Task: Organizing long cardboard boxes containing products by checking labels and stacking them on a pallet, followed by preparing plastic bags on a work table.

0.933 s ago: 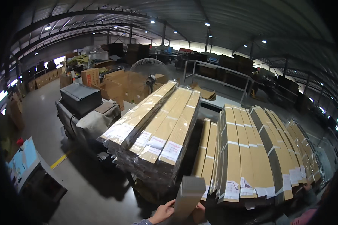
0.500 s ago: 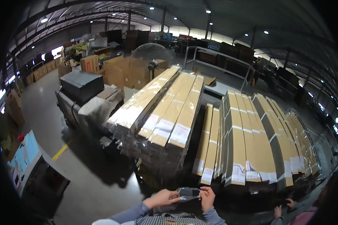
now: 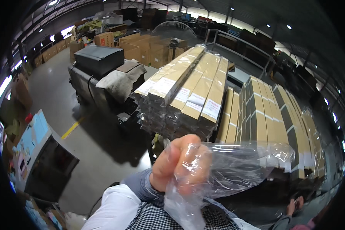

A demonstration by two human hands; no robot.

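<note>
My left hand (image 3: 180,165) is raised close in front of me, closed in a fist around a crumpled clear plastic bag (image 3: 241,165). The plastic stretches out from the fist to the right and also hangs down over my checked apron (image 3: 149,216). I cannot make out my right hand; the plastic and the left fist cover that area. Beyond the fist stands a stack of long tan cardboard strips (image 3: 197,92) wrapped in clear film, with white labels on their near ends. Neither the fist nor the bag visibly touches the stack.
More strapped long cardboard pieces (image 3: 260,115) lie to the right. A co-worker's hands (image 3: 295,205) show at lower right. Left of the stack, a dark grey box (image 3: 99,59) sits on a covered cart. A fan (image 3: 174,40) and open cartons (image 3: 132,48) stand behind.
My left hand has risen toward me, and the clear plastic, earlier held low between both hands, now spreads out from the left fist. My right hand has gone from sight. The view has shifted.
</note>
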